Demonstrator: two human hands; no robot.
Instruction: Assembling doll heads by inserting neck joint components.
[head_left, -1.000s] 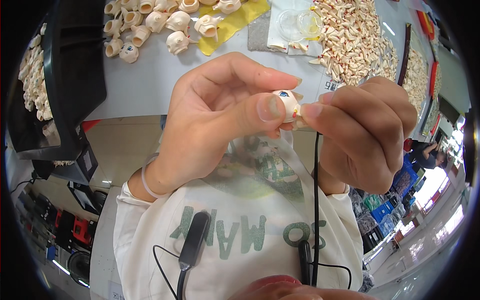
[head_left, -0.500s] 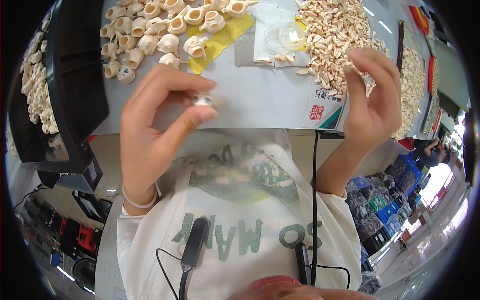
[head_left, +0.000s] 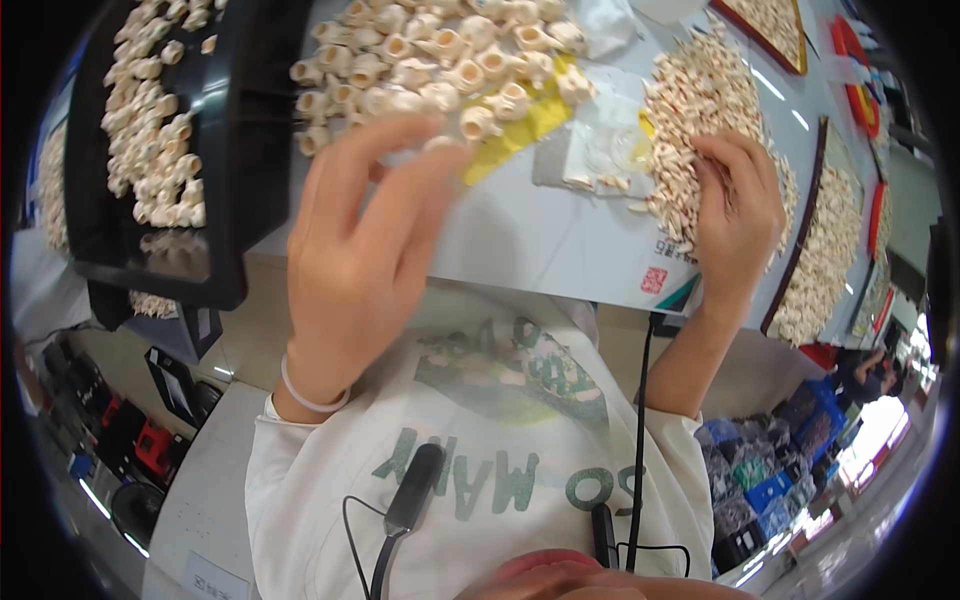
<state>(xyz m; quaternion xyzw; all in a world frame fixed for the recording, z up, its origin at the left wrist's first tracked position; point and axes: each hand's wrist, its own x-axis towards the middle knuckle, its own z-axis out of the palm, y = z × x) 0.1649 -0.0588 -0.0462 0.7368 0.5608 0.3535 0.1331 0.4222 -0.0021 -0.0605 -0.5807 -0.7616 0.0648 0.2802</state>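
Observation:
My left hand [head_left: 365, 240], blurred by motion, is above the near edge of a group of hollow cream figurine heads [head_left: 395, 45]. Between its thumb and fingertips shows a small cream figurine head [head_left: 440, 144], its details smeared. My right hand [head_left: 740, 215] is over a heap of small, pointed cream pieces with red marks [head_left: 700, 95]. Its fingers are curled around a few of these pieces, mostly hidden in the palm. A yellow strip [head_left: 530, 125] lies beneath some heads between the two hands.
At the left stands a black tray [head_left: 235, 200] with many cream heads. A clear round dish [head_left: 618, 148] rests on white paper beside a grey square [head_left: 550, 158]. Another tray of cream pieces [head_left: 825, 245] lies at the right. A black cable [head_left: 640, 420] hangs before my shirt.
My left hand has moved up toward the group of heads, carrying the small head. My right hand stays by the pointed pieces. The whole view has shifted and tilted.

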